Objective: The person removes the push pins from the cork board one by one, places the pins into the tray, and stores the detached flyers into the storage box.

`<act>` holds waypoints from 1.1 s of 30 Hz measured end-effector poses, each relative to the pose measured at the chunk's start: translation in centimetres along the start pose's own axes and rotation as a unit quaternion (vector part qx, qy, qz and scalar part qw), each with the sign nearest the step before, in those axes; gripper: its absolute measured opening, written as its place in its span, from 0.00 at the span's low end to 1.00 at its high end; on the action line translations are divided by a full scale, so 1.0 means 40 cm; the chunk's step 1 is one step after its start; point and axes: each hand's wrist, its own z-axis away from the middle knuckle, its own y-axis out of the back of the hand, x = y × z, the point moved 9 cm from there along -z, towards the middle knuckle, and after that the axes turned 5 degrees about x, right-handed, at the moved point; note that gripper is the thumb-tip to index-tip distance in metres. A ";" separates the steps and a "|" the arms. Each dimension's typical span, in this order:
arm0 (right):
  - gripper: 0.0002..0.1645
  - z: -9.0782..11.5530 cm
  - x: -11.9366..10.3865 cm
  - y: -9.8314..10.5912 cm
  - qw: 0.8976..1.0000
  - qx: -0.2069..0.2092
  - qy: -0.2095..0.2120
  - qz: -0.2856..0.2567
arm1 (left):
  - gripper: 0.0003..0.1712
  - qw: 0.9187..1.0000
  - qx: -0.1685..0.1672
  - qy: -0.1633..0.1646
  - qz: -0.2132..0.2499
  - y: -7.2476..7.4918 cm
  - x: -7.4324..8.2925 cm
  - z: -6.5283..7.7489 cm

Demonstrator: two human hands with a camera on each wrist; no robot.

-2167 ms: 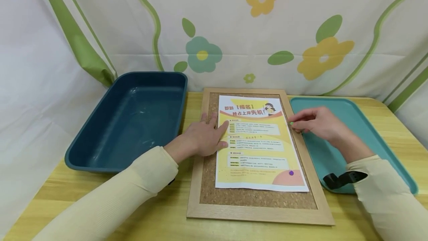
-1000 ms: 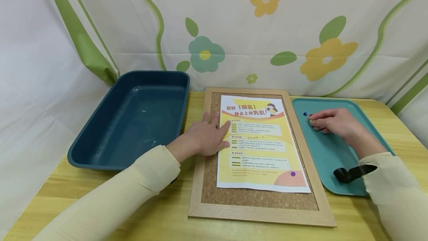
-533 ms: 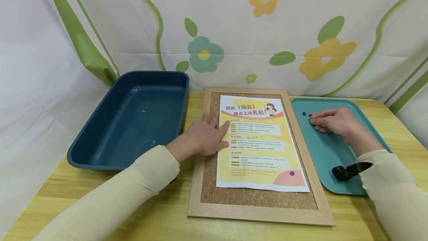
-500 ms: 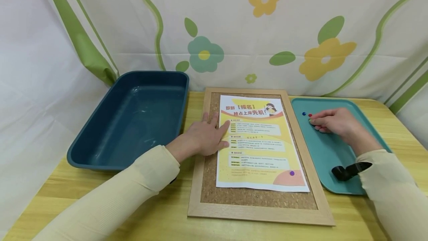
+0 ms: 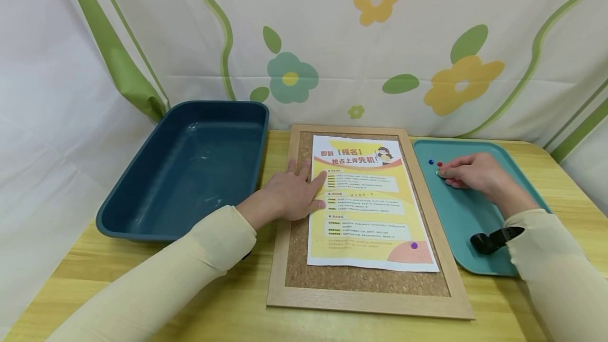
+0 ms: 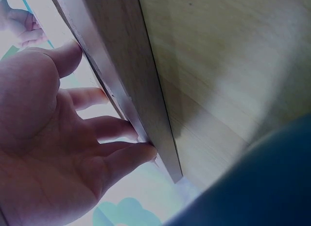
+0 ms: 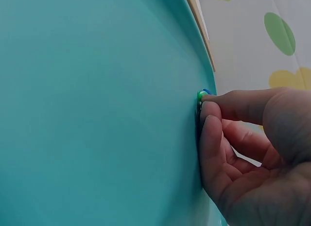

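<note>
My left hand [image 5: 290,194] lies spread on the left side of a wood-framed cork board [image 5: 370,300], its thumb and index finger reaching onto the left edge of a yellow printed poster [image 5: 366,226]. A purple pushpin [image 5: 414,245] sits at the poster's lower right. Over the teal tray [image 5: 480,210], my right hand [image 5: 477,176] pinches a small green pushpin [image 7: 202,95] between thumb and fingertips; most of the pin is hidden by them. Just beyond those fingertips, a blue pushpin [image 5: 431,162] and a red pushpin [image 5: 439,164] lie on the tray.
A deep dark-blue basin [image 5: 190,173] stands left of the board on the wooden table [image 5: 228,300]. The tray lies right beside the board. A flower-patterned curtain [image 5: 332,41] hangs behind them. A black device [image 5: 496,240] is strapped at my right wrist.
My right hand, with the green pushpin, has moved right from the board's right edge to over the tray, uncovering the blue and red pushpins. My left hand stays on the board.
</note>
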 end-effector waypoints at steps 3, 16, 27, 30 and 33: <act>0.25 -0.001 0.000 -0.001 1.000 0.000 0.000 0.000 | 0.44 1.000 0.001 0.000 0.000 0.001 0.000 -0.001; 0.30 0.013 -0.003 0.001 0.999 0.003 0.015 0.032 | 0.43 1.000 -0.002 -0.002 0.004 0.003 0.003 0.001; 0.29 0.019 -0.014 -0.003 0.998 0.020 0.037 0.054 | 0.43 1.000 -0.008 -0.006 0.023 -0.003 -0.005 0.006; 0.29 0.022 -0.015 -0.004 0.998 0.021 0.040 0.048 | 0.43 1.000 -0.006 -0.006 0.025 -0.003 -0.004 0.006; 0.29 0.030 -0.011 -0.001 0.998 0.024 0.038 0.044 | 0.43 1.000 -0.002 -0.011 0.024 -0.001 0.001 0.004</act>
